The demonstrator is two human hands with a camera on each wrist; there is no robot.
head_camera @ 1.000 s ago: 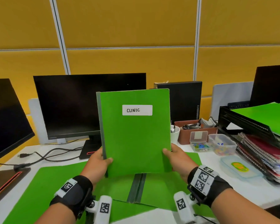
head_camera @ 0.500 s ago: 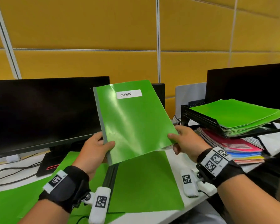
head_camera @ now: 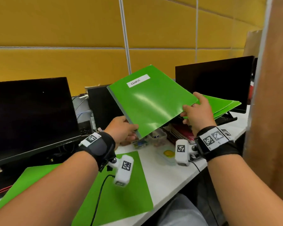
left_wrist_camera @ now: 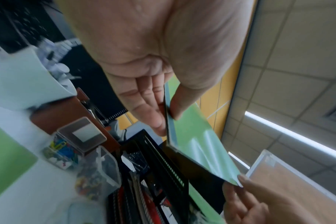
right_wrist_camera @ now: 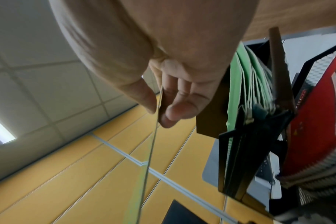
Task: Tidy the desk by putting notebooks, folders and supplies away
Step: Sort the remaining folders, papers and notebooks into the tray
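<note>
A green folder (head_camera: 151, 101) labelled CLINIC hangs tilted in the air above the desk's right side. My left hand (head_camera: 122, 129) pinches its lower left corner by the grey spine, thumb on top (left_wrist_camera: 177, 104). My right hand (head_camera: 194, 111) pinches its right edge, thumb above and fingers below (right_wrist_camera: 159, 106). Just behind the folder lies a stack of green folders (head_camera: 222, 103) on the top level of a black desk tray (head_camera: 227, 119). Red and other notebooks (head_camera: 180, 131) fill the tray's lower level. Two more green folders (head_camera: 121, 193) lie flat on the white desk.
Black monitors stand at the left (head_camera: 29, 115) and back right (head_camera: 216, 82). Clear boxes of clips (head_camera: 147, 141) and a clear lid with a yellow sticker (head_camera: 167, 154) sit under the held folder. A brown organiser (left_wrist_camera: 67, 115) is behind them. A wooden partition (head_camera: 271, 111) rises on the right.
Both hands have carried the CLINIC folder to the right and tipped it flatter, from upright in front of the monitor to just over the tray's green stack. My view turned right with it.
</note>
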